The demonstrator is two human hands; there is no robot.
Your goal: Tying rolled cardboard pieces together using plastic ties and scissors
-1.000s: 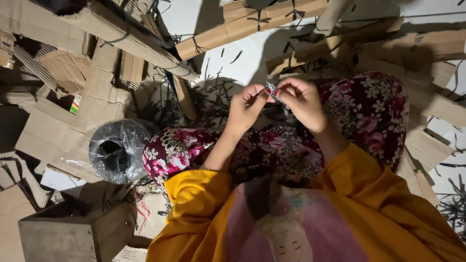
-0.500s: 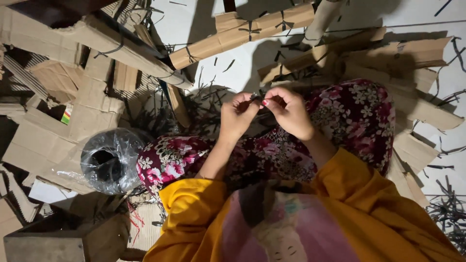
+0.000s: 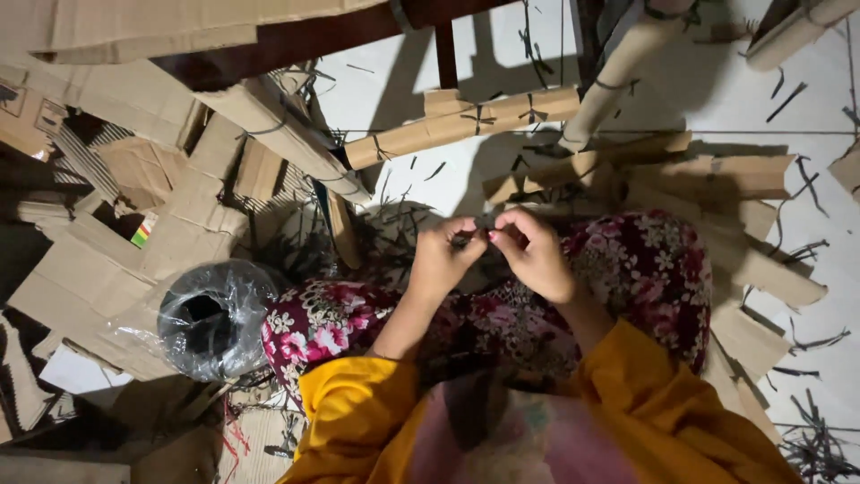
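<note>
Far left, flattened cardboard pieces lie on the floor; beside them I see a dark spool in clear plastic wrap. At centre, my left hand and right hand meet fingertip to fingertip above my floral-clad lap, both pinched narrow on a small dark strip, barely discernible. Beyond, a tied bundle of cardboard rolls rests on the white floor.
</note>
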